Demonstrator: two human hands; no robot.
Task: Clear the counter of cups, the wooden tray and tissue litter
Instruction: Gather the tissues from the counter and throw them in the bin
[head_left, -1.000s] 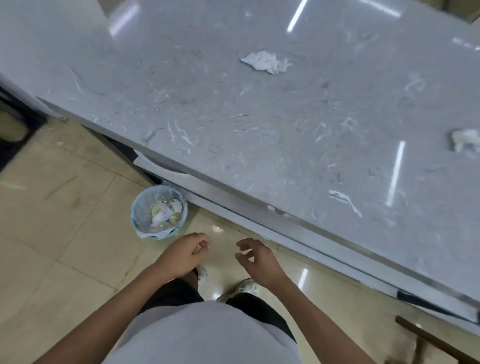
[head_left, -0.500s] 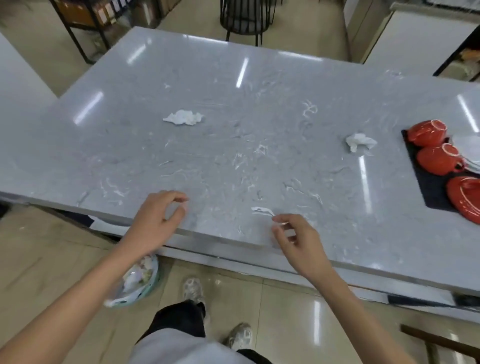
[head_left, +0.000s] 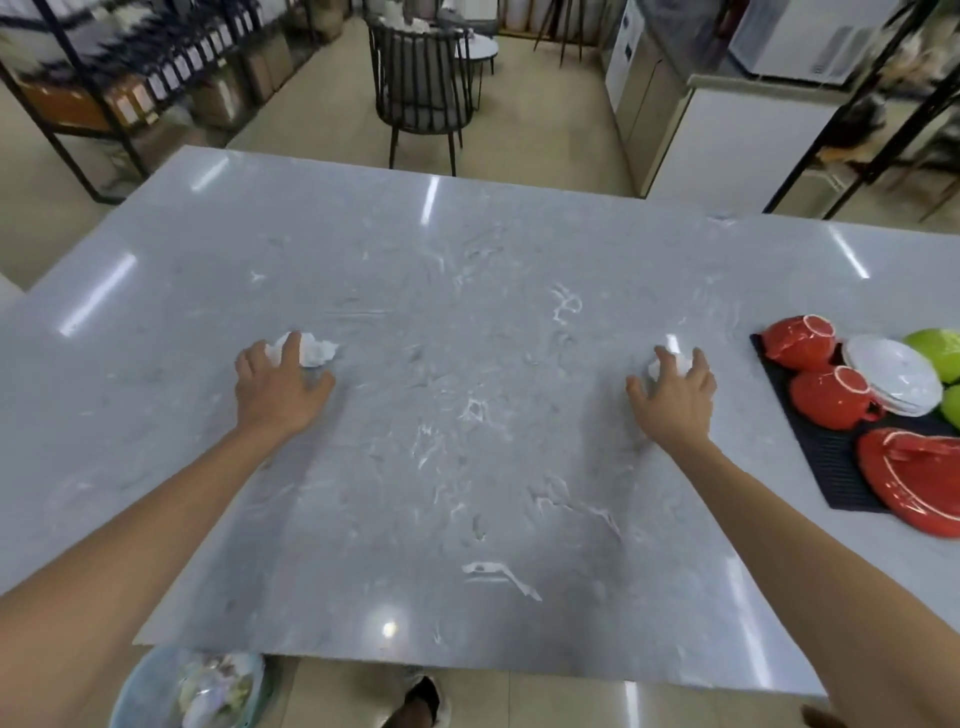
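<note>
Now, tissues: one crumpled tissue (head_left: 311, 349) toward the counter (head_left: 467, 467) left edge, another tissue (head_left: 667, 358) toward the right.
Left hand (head_left: 280, 387): fingers spread over its wad, not yet closed.
Right hand (head_left: 675, 395): likewise open, touching.
Advice: pinch both fully, then drop into the bin (head_left: 156, 691) below the near edge.

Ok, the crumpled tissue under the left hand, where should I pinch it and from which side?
Come from above. The crumpled tissue lies loose on the counter, its bulk poking out beyond the left hand. Close the fingers around that raised middle and lift it straight up.
</note>
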